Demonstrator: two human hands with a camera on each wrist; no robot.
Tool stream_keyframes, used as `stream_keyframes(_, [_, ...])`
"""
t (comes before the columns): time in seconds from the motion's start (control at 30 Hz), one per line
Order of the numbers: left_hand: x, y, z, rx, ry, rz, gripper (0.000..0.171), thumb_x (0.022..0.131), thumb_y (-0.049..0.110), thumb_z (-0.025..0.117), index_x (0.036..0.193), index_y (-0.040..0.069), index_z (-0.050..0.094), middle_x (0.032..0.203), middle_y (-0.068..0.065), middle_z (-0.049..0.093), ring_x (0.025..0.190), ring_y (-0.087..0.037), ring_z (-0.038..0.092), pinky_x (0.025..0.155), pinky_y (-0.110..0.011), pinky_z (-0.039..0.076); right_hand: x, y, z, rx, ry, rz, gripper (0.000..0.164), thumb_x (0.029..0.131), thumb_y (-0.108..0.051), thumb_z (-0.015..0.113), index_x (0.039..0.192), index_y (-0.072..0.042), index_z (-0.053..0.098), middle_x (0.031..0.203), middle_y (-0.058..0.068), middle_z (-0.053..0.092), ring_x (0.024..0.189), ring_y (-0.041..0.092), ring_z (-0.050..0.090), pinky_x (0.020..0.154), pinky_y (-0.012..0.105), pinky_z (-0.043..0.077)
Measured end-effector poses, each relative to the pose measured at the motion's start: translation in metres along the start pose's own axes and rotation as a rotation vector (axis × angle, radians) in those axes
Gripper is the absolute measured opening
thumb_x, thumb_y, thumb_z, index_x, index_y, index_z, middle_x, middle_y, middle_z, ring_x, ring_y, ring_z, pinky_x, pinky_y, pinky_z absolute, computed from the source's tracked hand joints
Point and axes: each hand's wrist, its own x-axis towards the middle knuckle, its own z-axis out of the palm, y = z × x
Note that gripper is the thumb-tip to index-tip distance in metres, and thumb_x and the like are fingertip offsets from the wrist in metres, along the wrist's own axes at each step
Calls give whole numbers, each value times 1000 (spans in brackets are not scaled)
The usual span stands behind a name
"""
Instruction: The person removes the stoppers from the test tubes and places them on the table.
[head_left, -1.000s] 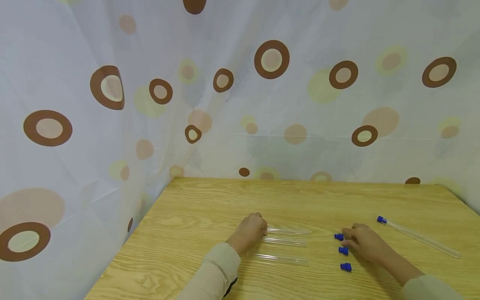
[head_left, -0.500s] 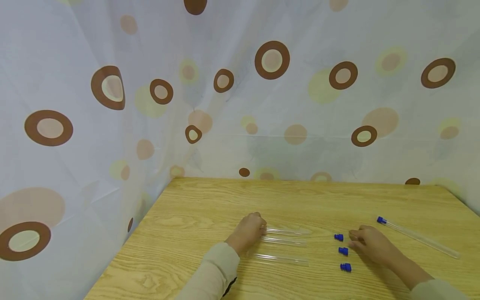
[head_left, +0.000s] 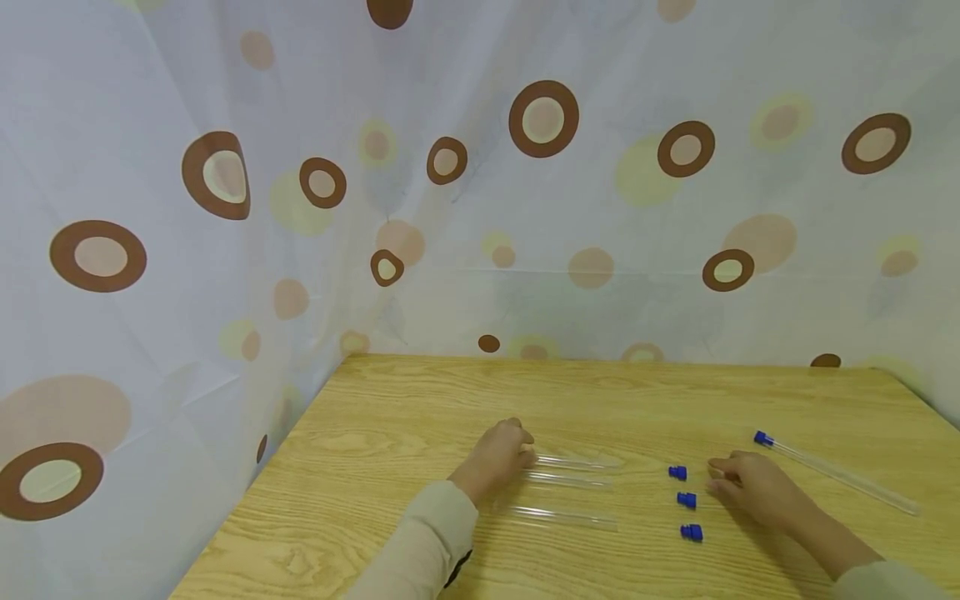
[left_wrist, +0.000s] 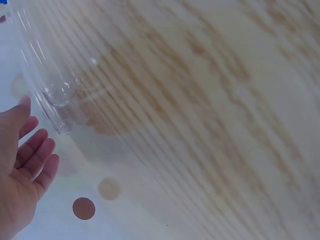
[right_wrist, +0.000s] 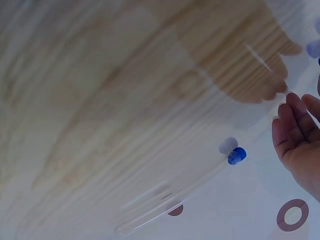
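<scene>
Three clear test tubes lie side by side on the wooden table, among them a near tube (head_left: 562,517) and a middle tube (head_left: 572,481). At their left ends is my left hand (head_left: 495,457); in the left wrist view its loosely bent fingers (left_wrist: 36,155) sit beside the rounded tube ends (left_wrist: 61,97), gripping none. Three blue caps form a column right of the tubes: a far cap (head_left: 678,472), a middle cap (head_left: 687,500) and a near cap (head_left: 692,532). Just right of them hovers my right hand (head_left: 757,487), fingers relaxed and holding nothing in the right wrist view.
A capped test tube (head_left: 847,477) lies slanted at the right, its blue cap (head_left: 763,438) toward the back. Behind the wooden table (head_left: 420,400) hangs a white curtain (head_left: 465,308) with brown and beige circles, which also runs along the left side.
My right hand has drawn back to the right, away from the caps. The left hand has shifted slightly at the tube ends. Tubes and caps stay where they were.
</scene>
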Motion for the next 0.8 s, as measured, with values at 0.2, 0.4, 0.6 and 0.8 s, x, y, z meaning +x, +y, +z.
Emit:
stream_keyframes(0.2, [2,2,-1,-4,28,19,29,87,23,65,109,3,67,99,-7,63,93,-18,61,77,-19,53,-4,3,-2,-33,27,5,35,84,-12,65,104,17,62,69,-2,51,57,2,32,49,19,31])
stream_keyframes(0.4, [2,11,-5,-17,79,12,29,88,25,64,106,3,68,99,-7,65,93,-18,62,78,-20,54,-9,9,-6,-38,47,22,36,84,-14,66,102,17,62,72,-2,55,58,1,34,49,19,35])
stream_keyframes(0.6, [3,24,-8,-37,121,-8,29,88,26,63,104,3,69,102,-10,66,98,-21,62,81,-23,55,-13,17,-12,-54,48,24,37,84,-17,66,101,15,63,83,8,64,67,10,53,55,25,48])
stream_keyframes(0.8, [6,31,-5,-77,142,9,30,89,26,63,105,1,68,100,-10,66,95,-21,62,80,-22,55,-20,21,-15,-55,91,22,35,83,-16,67,100,15,63,86,15,65,75,27,61,62,39,54])
